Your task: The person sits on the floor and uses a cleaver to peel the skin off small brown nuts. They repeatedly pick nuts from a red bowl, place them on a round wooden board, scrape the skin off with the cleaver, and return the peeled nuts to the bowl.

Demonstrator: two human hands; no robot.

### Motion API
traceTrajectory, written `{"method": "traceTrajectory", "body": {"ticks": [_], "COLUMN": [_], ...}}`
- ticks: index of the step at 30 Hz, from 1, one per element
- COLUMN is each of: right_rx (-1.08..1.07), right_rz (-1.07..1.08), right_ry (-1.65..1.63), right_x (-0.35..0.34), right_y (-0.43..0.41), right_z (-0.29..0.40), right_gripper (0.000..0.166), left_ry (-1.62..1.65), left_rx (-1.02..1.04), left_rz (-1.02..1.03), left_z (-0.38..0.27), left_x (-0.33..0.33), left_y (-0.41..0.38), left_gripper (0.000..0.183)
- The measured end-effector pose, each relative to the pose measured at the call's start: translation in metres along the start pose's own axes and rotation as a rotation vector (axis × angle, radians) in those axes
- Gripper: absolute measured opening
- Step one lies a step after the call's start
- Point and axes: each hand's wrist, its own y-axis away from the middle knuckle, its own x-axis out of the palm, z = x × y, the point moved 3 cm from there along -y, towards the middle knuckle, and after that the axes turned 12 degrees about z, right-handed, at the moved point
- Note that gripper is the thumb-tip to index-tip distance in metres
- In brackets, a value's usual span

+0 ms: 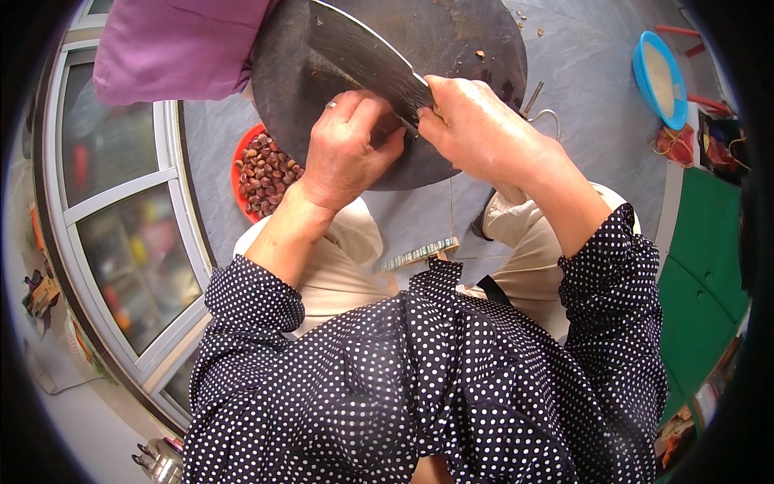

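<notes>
My right hand grips a cleaver near its heel, and the broad dark blade points up and left above a round dark board. My left hand, with a ring on one finger, is curled over the near part of the board beside the blade's heel. Its thumb and fingertips are pinched together; whatever may lie between them is hidden. Left of the board stands a red-orange bowl full of brown chestnuts. Small crumbs lie on the board.
A purple cloth covers something at the upper left. Glazed panels line the left side. A blue basin with pale contents stands at the upper right, above a green cabinet. A metal hook sticks out past the board.
</notes>
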Motion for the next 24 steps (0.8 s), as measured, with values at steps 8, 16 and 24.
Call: {"method": "traceTrajectory", "body": {"ticks": [8, 16, 24], "right_rx": [-0.007, -0.056, -0.06], "right_rz": [0.02, -0.012, -0.037], "right_ry": [0.004, 0.014, 0.04], "right_x": [-0.001, 0.002, 0.0], "right_y": [-0.006, -0.017, -0.016], "right_z": [-0.006, -0.009, -0.005], "right_gripper": [0.025, 0.023, 0.023], "left_ry": [-0.12, 0.1, 0.038], "left_rx": [0.137, -0.215, -0.201], "left_rz": [-0.014, -0.01, 0.066], "left_z": [0.001, 0.008, 0.008], "left_x": [-0.002, -0.002, -0.006], "left_y": [0.006, 0.006, 0.004], "left_gripper": [0.032, 0.026, 0.026]}}
